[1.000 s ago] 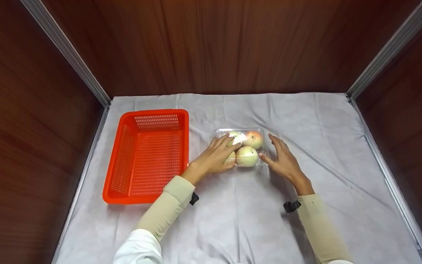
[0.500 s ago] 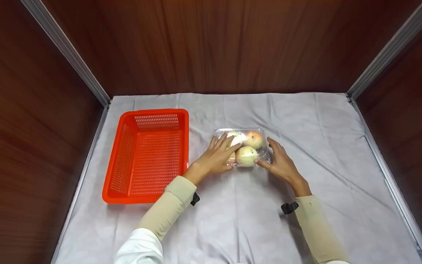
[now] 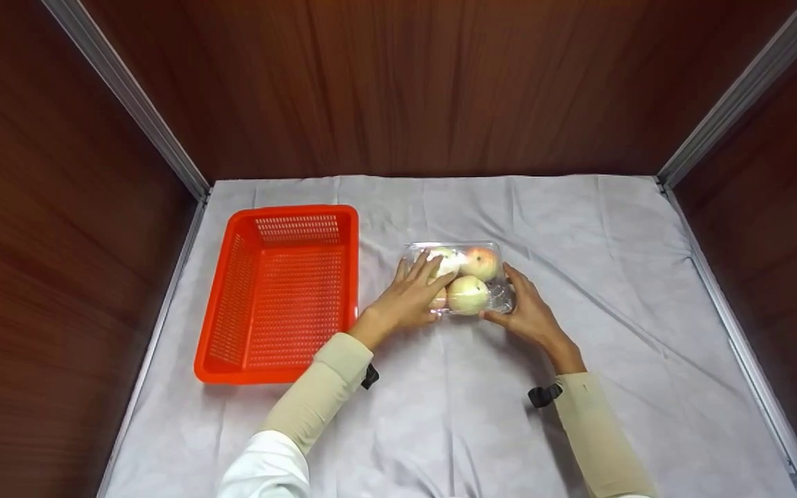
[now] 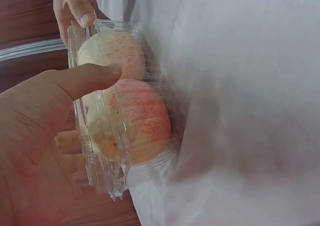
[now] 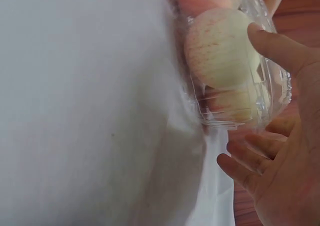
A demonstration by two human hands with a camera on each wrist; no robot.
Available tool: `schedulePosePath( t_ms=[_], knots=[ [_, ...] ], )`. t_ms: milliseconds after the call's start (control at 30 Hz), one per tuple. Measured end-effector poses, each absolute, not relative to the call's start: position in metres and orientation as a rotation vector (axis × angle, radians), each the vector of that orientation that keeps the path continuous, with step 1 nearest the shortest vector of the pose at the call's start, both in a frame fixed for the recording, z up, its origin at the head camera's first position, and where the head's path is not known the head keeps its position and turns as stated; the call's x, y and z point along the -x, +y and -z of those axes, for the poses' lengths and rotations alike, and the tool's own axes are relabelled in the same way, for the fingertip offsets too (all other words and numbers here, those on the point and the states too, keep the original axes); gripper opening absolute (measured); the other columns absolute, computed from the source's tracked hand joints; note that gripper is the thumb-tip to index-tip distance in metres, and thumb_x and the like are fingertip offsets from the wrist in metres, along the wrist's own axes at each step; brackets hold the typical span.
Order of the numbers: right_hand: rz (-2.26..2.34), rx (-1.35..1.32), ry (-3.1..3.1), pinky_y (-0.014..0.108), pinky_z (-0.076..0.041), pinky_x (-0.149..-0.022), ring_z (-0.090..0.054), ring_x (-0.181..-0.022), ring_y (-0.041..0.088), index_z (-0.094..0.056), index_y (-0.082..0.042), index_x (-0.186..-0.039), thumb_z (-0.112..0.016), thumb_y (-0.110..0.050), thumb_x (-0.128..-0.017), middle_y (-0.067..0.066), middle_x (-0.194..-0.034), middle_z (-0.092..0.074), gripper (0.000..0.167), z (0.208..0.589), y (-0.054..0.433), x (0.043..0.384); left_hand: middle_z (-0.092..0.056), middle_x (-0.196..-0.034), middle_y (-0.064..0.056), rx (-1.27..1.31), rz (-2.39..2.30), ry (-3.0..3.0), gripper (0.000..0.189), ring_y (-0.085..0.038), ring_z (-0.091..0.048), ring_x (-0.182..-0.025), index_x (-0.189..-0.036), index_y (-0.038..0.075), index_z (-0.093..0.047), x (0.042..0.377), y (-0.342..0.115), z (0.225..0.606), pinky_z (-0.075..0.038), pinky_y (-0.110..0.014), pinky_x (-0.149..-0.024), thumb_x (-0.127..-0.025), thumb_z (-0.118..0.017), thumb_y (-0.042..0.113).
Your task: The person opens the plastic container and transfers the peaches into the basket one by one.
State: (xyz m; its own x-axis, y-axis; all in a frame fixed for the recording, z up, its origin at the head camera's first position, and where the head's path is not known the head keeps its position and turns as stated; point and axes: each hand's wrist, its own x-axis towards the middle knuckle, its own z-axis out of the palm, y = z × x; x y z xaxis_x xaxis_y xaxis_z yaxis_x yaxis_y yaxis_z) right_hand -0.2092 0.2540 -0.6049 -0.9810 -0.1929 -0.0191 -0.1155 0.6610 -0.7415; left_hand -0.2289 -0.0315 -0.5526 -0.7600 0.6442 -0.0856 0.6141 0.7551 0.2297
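Observation:
A clear plastic clamshell box [image 3: 501,297] holding several pale yellow apples [image 3: 468,295] with red blush lies on the cloth. My left hand [image 3: 405,301] rests on the box's left part, fingers spread over the lid and covering some of the apples. In the left wrist view its thumb [image 4: 95,78] lies along the near side of the box. At the other end is my right hand [image 3: 535,318], its thumb [image 5: 277,43] at the near side and its fingers loosely extended around the right end. The lid looks closed in the head view.
To the left stands a red plastic basket [image 3: 353,277] with slotted sides and nothing in it. A wrinkled light grey cloth [image 3: 613,277] covers the table. Dark wood panels [image 3: 412,90] and metal rails enclose the back and sides.
My right hand has moved slightly left and nearer the box, its thumb shifting down to the front right corner. My left hand and the basket stay almost unchanged.

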Motion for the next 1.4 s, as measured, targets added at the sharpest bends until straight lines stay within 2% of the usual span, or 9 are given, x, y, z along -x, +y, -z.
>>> schedulePosePath(
  t_ms=[167, 367, 500, 633, 833, 1033, 1233, 1333, 1400],
  knots=[
    [1.269, 0.248, 2.730, 0.067, -0.037, -0.120, -0.045, -0.147, 0.049, -0.021, -0.005, -0.169, -0.091, -0.035, -0.082, 0.029, -0.162, -0.040, 0.115, 0.6039, 0.2537, 0.2095, -0.020, -0.177, -0.018, -1.027, -0.257, 2.791, 0.083, -0.044, -0.008, -0.166, -0.168, 0.021, -0.034, 0.2313, -0.0324, 0.5511, -0.008, -0.066, -0.132, -0.097, -0.074, 0.036],
    [1.352, 0.261, 2.668, 0.066, -0.035, -0.122, -0.046, -0.146, 0.051, -0.017, -0.007, -0.170, -0.090, -0.026, -0.084, 0.024, -0.170, -0.033, 0.115, 0.6053, 0.2534, 0.2087, -0.022, -0.177, -0.018, -1.046, -0.233, 2.797, 0.083, -0.045, -0.011, -0.165, -0.167, 0.020, -0.038, 0.2323, -0.0323, 0.5504, -0.010, -0.067, -0.131, -0.095, -0.076, 0.035],
    [1.381, 0.261, 2.626, 0.066, -0.033, -0.123, -0.045, -0.148, 0.052, -0.012, -0.011, -0.172, -0.086, -0.027, -0.088, 0.018, -0.176, -0.026, 0.113, 0.6059, 0.2540, 0.2063, -0.025, -0.175, -0.021, -1.097, -0.210, 2.810, 0.082, -0.048, -0.017, -0.163, -0.165, 0.018, -0.040, 0.2332, -0.0321, 0.5506, -0.013, -0.063, -0.132, -0.094, -0.076, 0.034],
    [1.397, 0.262, 2.597, 0.065, -0.037, -0.122, -0.044, -0.148, 0.052, -0.010, -0.015, -0.172, -0.083, -0.023, -0.091, 0.017, -0.177, -0.021, 0.109, 0.6060, 0.2553, 0.2046, -0.027, -0.173, -0.024, -1.131, -0.175, 2.813, 0.083, -0.050, -0.020, -0.162, -0.165, 0.016, -0.040, 0.2349, -0.0318, 0.5501, -0.019, -0.059, -0.132, -0.093, -0.077, 0.035],
    [1.434, 0.254, 2.553, 0.062, -0.043, -0.118, -0.042, -0.150, 0.052, -0.010, -0.016, -0.173, -0.081, -0.018, -0.092, 0.015, -0.178, -0.020, 0.107, 0.6079, 0.2575, 0.2040, -0.027, -0.172, -0.026, -1.143, -0.135, 2.792, 0.086, -0.052, -0.022, -0.160, -0.165, 0.014, -0.040, 0.2359, -0.0292, 0.5471, -0.023, -0.061, -0.130, -0.092, -0.079, 0.036],
    [1.505, 0.255, 2.513, 0.062, -0.043, -0.118, -0.039, -0.152, 0.052, -0.012, -0.017, -0.173, -0.081, -0.013, -0.092, 0.013, -0.178, -0.020, 0.106, 0.6116, 0.2591, 0.2031, -0.031, -0.171, -0.027, -1.134, -0.168, 2.790, 0.083, -0.053, -0.025, -0.159, -0.163, 0.013, -0.043, 0.2350, -0.0266, 0.5464, -0.027, -0.064, -0.128, -0.090, -0.079, 0.030],
    [1.612, 0.254, 2.437, 0.063, -0.035, -0.123, -0.031, -0.156, 0.053, -0.010, -0.016, -0.173, -0.079, -0.009, -0.093, 0.011, -0.179, -0.016, 0.106, 0.6138, 0.2592, 0.2020, -0.031, -0.171, -0.027, -1.128, -0.162, 2.788, 0.084, -0.053, -0.026, -0.158, -0.163, 0.012, -0.042, 0.2353, -0.0250, 0.5458, -0.028, -0.065, -0.127, -0.089, -0.079, 0.030],
    [1.642, 0.237, 2.407, 0.065, -0.026, -0.127, -0.025, -0.158, 0.052, -0.007, -0.017, -0.173, -0.078, -0.010, -0.094, 0.012, -0.180, -0.014, 0.106, 0.6136, 0.2588, 0.2016, -0.031, -0.170, -0.028, -1.131, -0.138, 2.789, 0.085, -0.053, -0.028, -0.158, -0.162, 0.011, -0.042, 0.2357, -0.0239, 0.5447, -0.030, -0.064, -0.127, -0.089, -0.079, 0.031],
    [1.633, 0.223, 2.400, 0.066, -0.026, -0.127, -0.022, -0.160, 0.052, -0.005, -0.018, -0.173, -0.077, -0.012, -0.096, 0.012, -0.180, -0.012, 0.106, 0.6134, 0.2588, 0.2017, -0.032, -0.170, -0.028, -1.144, -0.107, 2.795, 0.084, -0.053, -0.030, -0.157, -0.162, 0.010, -0.043, 0.2358, -0.0229, 0.5438, -0.032, -0.063, -0.126, -0.089, -0.079, 0.032]
  ],
)
